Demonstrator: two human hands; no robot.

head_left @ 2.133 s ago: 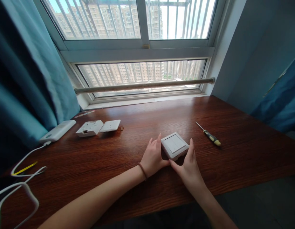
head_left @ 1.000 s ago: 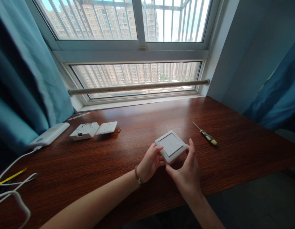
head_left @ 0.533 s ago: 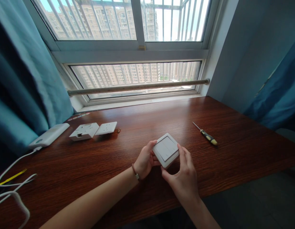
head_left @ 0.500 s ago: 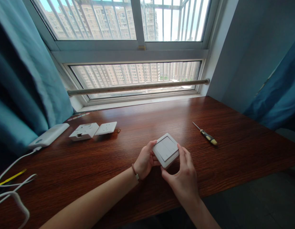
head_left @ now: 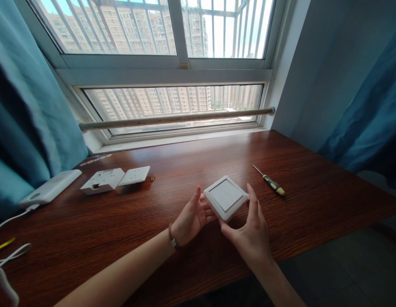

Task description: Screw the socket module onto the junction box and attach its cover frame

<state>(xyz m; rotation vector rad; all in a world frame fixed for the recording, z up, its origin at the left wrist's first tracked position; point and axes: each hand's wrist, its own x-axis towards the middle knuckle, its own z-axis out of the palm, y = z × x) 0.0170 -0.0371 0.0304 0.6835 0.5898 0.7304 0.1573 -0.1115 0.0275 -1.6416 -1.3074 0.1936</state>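
A square white wall switch (head_left: 226,195) is held above the table, its large rocker face turned up and tilted towards me. My right hand (head_left: 252,232) grips it, thumb at the near corner and fingers at the right corner. At its left side is my left hand (head_left: 191,217), thumb raised off the switch and fingers stretched out by its lower left edge. Whether those fingers touch its underside I cannot tell. To the right, a screwdriver (head_left: 273,185) with a black and yellow handle lies on the table.
On the brown wooden table (head_left: 172,160), a white box (head_left: 103,181), a white socket plate (head_left: 134,175) and small brass-coloured screws (head_left: 152,178) lie at the left. Farther left are a white device (head_left: 50,187) with a cable and a yellow strip (head_left: 4,245). A window stands behind.
My left thumb has come off the switch's face, and the left hand has opened. The switch is turned slightly in my right hand. The view has shifted a little to the right.
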